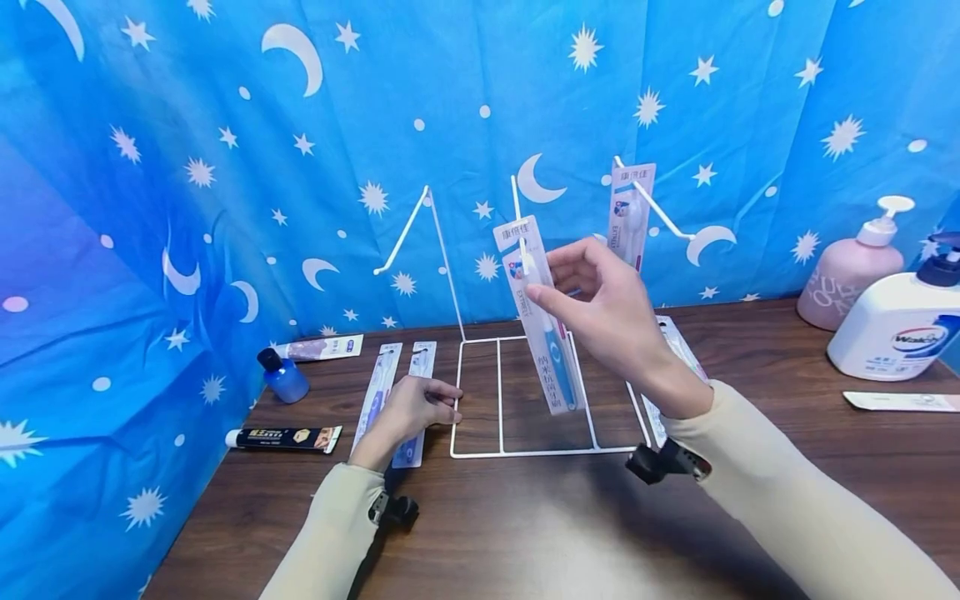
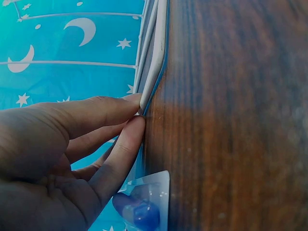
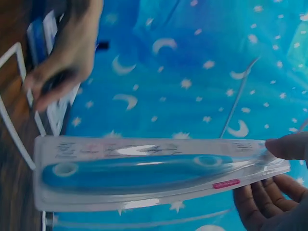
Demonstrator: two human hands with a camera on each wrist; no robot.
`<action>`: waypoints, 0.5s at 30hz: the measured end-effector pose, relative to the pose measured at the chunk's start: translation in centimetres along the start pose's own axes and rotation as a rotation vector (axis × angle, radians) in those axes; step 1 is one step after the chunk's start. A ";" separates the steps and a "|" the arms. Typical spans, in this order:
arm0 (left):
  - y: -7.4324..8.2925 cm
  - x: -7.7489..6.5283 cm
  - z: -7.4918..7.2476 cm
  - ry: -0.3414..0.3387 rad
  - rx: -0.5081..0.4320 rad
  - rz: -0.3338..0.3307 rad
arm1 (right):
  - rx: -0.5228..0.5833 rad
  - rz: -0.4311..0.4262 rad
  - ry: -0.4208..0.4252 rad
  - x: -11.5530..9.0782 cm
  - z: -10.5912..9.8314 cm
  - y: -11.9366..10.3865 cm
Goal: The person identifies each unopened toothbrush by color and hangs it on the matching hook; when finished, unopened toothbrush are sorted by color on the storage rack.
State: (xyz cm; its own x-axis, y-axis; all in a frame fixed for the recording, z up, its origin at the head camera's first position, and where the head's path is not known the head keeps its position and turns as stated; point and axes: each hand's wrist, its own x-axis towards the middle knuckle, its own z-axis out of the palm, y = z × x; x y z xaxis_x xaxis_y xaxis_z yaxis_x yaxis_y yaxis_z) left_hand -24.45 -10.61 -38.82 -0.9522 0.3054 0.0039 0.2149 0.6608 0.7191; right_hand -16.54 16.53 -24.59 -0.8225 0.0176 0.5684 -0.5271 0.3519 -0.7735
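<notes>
Blue cloth with white moons and stars hangs behind a dark wood-grain table in the head view. On the table stands a white wire rack, its hooked arms rising at the back. The person's right hand holds a packaged toothbrush with a blue handle, slightly tilted, above the rack's base and at the middle arm; whether it hangs there cannot be told. Another toothbrush pack is at the right arm. The left hand is at the rack's left edge, beside two flat packs on the table. Farther left lie a black tube and a blue bottle; at the far right stand a pink pump bottle and a white pump bottle.

From the left wrist, the left hand's thumb and forefinger narrowly pinch the rack's wire.

From the right wrist, the right hand's thumb and fingers grip the packaged toothbrush at its head end, the blurred left hand beyond
</notes>
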 end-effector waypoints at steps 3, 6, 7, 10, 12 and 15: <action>0.0 0.0 0.0 0.000 -0.005 -0.002 | -0.027 -0.054 0.033 1.0 0.6 1.1; 0.0 0.0 -0.1 0.002 -0.012 0.003 | -0.022 -0.091 0.053 2.1 1.0 2.0; 0.0 0.1 -0.1 0.002 -0.019 0.005 | -0.021 -0.102 0.059 2.4 1.1 2.3; 0.1 0.1 -0.1 0.008 -0.024 0.011 | -0.020 -0.125 0.082 3.4 1.4 3.1; 0.1 0.0 -0.2 0.004 -0.022 0.009 | -0.019 -0.127 0.097 3.9 1.6 3.6; 0.0 -0.1 -0.1 -0.007 -0.008 -0.006 | -0.004 -0.116 0.111 4.3 2.1 4.3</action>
State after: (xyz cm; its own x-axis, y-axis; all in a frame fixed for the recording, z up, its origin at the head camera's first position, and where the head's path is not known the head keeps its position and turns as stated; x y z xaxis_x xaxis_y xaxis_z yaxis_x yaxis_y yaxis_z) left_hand -24.40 -10.71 -38.72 -0.9519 0.3065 -0.0057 0.2073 0.6572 0.7246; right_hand -22.75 16.17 -26.01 -0.7272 0.0793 0.6818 -0.6163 0.3617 -0.6995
